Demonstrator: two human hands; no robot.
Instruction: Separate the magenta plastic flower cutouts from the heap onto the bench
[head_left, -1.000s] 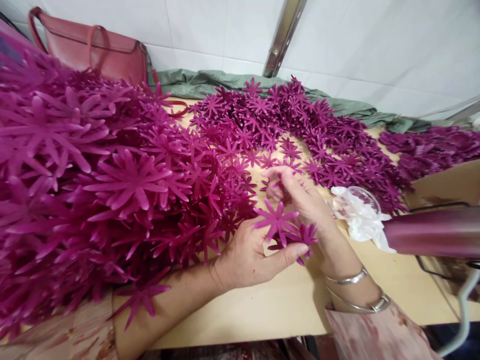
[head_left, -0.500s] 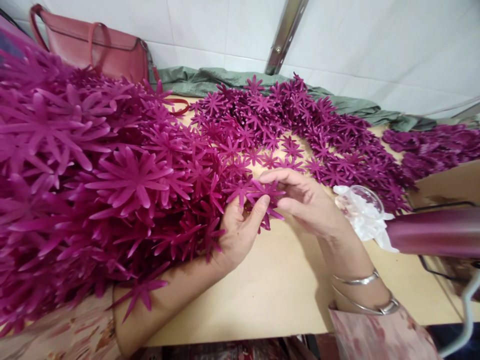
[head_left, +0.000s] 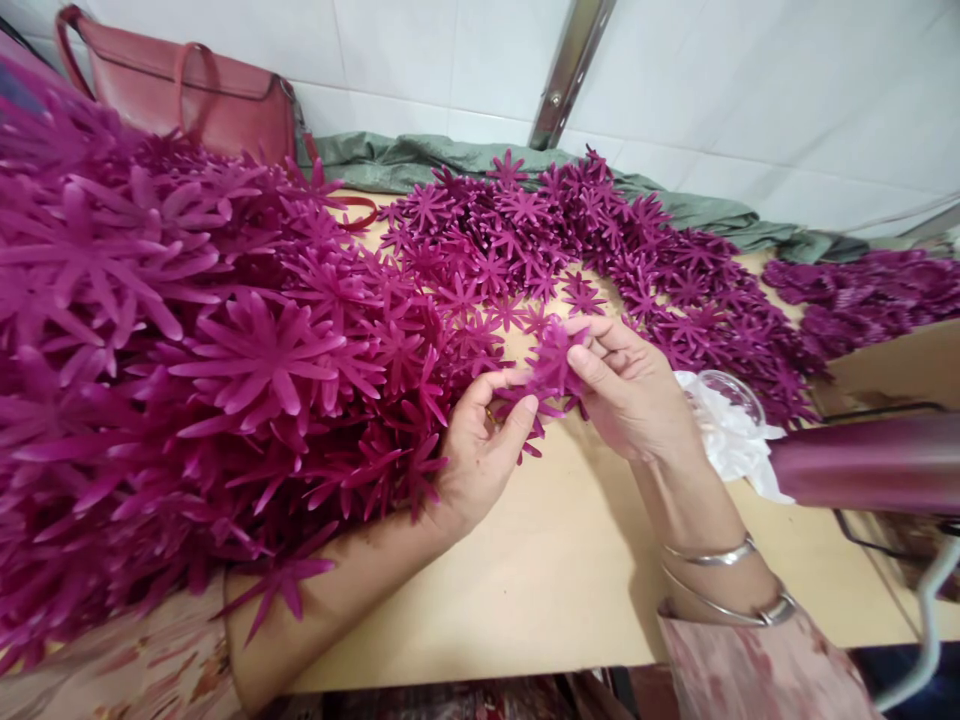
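Between my two hands is a small magenta fabric flower (head_left: 553, 362) with narrow petals, slightly blurred. My right hand (head_left: 634, 395) pinches its right side between thumb and fingers. My left hand (head_left: 484, 450) pinches petals just below and to the left; whether they belong to the same flower or to another under it I cannot tell. A large heap of magenta flowers (head_left: 274, 355) rises at the left against my left forearm, with one loose flower (head_left: 281, 580) lying on that arm. Smaller flowers (head_left: 525, 205) lie spread behind my hands.
A red handbag (head_left: 187, 90) stands at the back left by the tiled wall. Green cloth (head_left: 420, 160) runs along the wall. At the right are white crumpled plastic (head_left: 735, 430), a purple cylinder (head_left: 870, 465) and darker purple pieces (head_left: 877, 295). Everything rests on a pale table (head_left: 480, 610).
My right hand has closed its thumb and fingers on a flower and raised it slightly above my left fingertips. My left hand has stayed nearly in place, and the heaps have not moved.
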